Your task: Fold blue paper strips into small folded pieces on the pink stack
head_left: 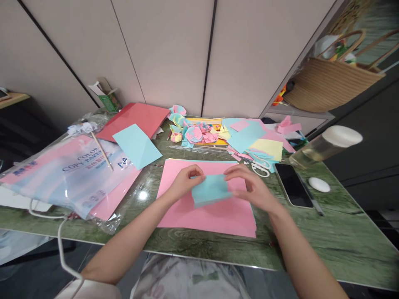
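Observation:
A small light-blue piece of paper (210, 189) is held above a stack of pink paper sheets (177, 216) on the table; its lower edge is blurred. My left hand (187, 182) pinches the paper's upper left corner between thumb and fingers. At the other side my right hand (254, 187) holds the right edge, fingertips at the upper corner and thumb lower down. Behind the stack lie white-handled scissors (261, 167), their blades partly hidden by paper scraps.
Crumpled paper flowers (193, 135) and coloured scraps (249, 135) lie at the back. On the left are a bag of copy paper (84, 166), a light-blue sheet (137, 145) and a red folder (137, 118). A phone (293, 185), white oval case (319, 184) and bottle (324, 145) stand right.

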